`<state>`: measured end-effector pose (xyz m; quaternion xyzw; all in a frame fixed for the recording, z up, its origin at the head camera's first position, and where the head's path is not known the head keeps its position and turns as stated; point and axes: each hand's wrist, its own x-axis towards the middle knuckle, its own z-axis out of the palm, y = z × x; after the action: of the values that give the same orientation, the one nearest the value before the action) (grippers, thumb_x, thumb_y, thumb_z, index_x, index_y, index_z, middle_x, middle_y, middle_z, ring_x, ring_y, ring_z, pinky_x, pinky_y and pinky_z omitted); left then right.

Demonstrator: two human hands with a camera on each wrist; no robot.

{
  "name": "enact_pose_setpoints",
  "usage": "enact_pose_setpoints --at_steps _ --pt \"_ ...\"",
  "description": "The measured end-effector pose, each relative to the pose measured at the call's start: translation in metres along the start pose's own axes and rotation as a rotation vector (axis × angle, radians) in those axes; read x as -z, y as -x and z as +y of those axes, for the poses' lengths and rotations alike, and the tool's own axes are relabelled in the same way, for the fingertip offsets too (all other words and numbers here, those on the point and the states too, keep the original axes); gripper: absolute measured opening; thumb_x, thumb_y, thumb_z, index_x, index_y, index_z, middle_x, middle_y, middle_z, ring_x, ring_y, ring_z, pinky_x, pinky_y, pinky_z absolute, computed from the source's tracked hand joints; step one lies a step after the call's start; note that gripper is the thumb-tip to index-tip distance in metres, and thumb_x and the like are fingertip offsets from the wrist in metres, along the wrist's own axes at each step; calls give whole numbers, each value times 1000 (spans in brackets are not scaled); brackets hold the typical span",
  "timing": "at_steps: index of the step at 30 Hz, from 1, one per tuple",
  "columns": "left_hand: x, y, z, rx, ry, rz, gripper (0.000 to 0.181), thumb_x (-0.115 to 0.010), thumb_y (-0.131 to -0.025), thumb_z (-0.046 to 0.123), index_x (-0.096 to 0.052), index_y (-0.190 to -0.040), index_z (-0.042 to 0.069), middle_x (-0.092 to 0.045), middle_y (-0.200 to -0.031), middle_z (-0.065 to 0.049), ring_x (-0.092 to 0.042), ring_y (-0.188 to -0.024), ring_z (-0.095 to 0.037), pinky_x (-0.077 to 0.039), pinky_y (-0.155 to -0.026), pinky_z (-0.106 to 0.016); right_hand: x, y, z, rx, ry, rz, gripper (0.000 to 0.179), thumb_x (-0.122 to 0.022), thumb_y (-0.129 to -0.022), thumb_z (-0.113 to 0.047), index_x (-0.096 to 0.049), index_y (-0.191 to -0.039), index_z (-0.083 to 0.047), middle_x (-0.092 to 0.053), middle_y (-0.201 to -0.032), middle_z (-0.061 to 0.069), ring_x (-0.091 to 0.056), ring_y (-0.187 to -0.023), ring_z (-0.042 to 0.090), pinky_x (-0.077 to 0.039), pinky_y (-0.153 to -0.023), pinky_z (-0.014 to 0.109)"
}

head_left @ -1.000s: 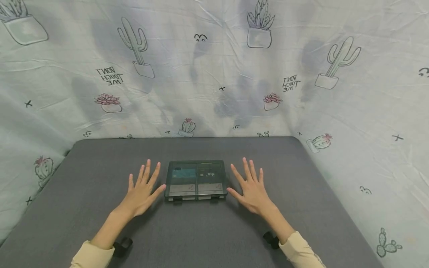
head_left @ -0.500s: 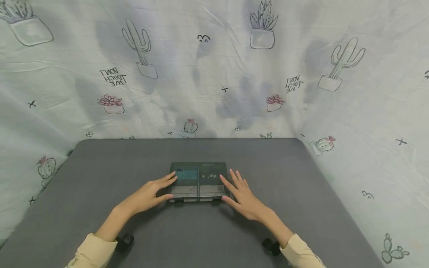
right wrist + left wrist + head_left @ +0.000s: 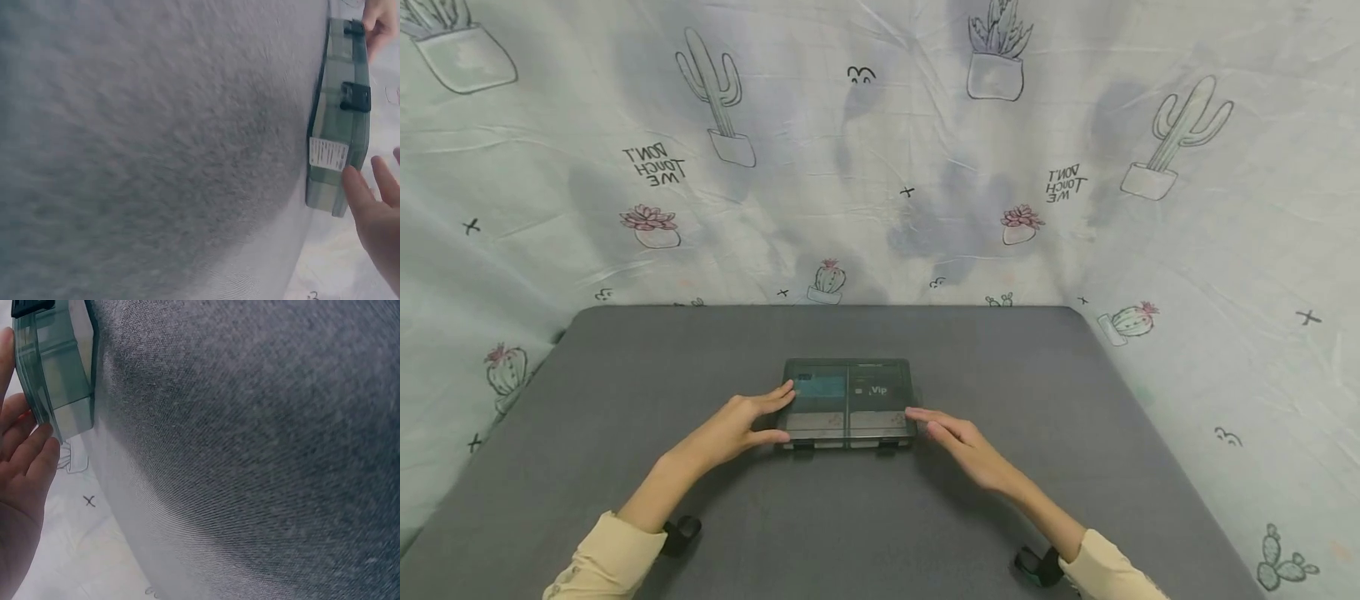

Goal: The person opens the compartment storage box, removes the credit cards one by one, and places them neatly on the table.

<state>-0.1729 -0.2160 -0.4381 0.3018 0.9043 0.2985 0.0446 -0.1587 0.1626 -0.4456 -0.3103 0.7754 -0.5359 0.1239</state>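
Note:
A flat, see-through dark green plastic box [image 3: 847,403] lies on the grey table, with two black latches on its front side. Through its lid show a blue panel, a dark panel reading "Vip" and pale strips. My left hand [image 3: 730,429] rests on the box's left end, its thumb near the front corner and its fingertips at the lid's edge. At the right end, my right hand [image 3: 973,454] has its extended fingers by the front right corner. The right wrist view shows a fingertip of my right hand [image 3: 381,228] beside a white label [image 3: 329,154].
The grey cloth-covered table [image 3: 850,525] reaches back to a white curtain [image 3: 820,183] printed with cacti. Dark straps hang at both wrists, the left strap [image 3: 683,533] and the right strap [image 3: 1037,567], near the yellow sleeves.
Both hands have come in from beside the box, the left onto its left end. My right hand has turned, drawn its fingers together and shifted toward the front right corner. The box stays put.

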Motion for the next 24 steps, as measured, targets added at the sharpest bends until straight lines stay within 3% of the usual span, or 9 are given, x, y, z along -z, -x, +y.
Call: enact_pose_setpoints --at_steps 4,8,13,24 --pt "1 0 1 3 2 -11 69 -71 -86 26 -43 -139 -8 -33 -147 -24 -43 -127 -39 -48 -96 -49 -3 4 -1 -67 -152 81 33 -41 -104 -9 -54 -124 13 -57 -122 31 -56 -113 41 -51 -96 39" --pt "3 -1 1 5 8 -11 69 -72 -85 25 -43 -138 -9 -34 -147 -25 -44 -126 -40 -48 -96 -49 -11 6 -3 -209 -236 123 32 -52 -100 -12 -58 -114 16 -62 -108 33 -62 -102 43 -55 -88 41" --pt "3 -1 2 6 11 3 69 -73 -84 22 -44 -137 -9 -35 -146 -26 -43 -127 -41 -48 -95 -49 -24 4 -6 -352 -312 130 33 -60 -96 -12 -61 -113 16 -67 -106 27 -66 -101 36 -56 -86 35" --pt "1 -1 1 -1 8 -9 69 -72 -84 24 -44 -137 -10 -34 -146 -27 -43 -127 -41 -48 -95 -48 -46 -12 -4 -526 -557 150 49 -63 -95 -25 -57 -121 16 -65 -113 27 -66 -104 29 -54 -90 34"
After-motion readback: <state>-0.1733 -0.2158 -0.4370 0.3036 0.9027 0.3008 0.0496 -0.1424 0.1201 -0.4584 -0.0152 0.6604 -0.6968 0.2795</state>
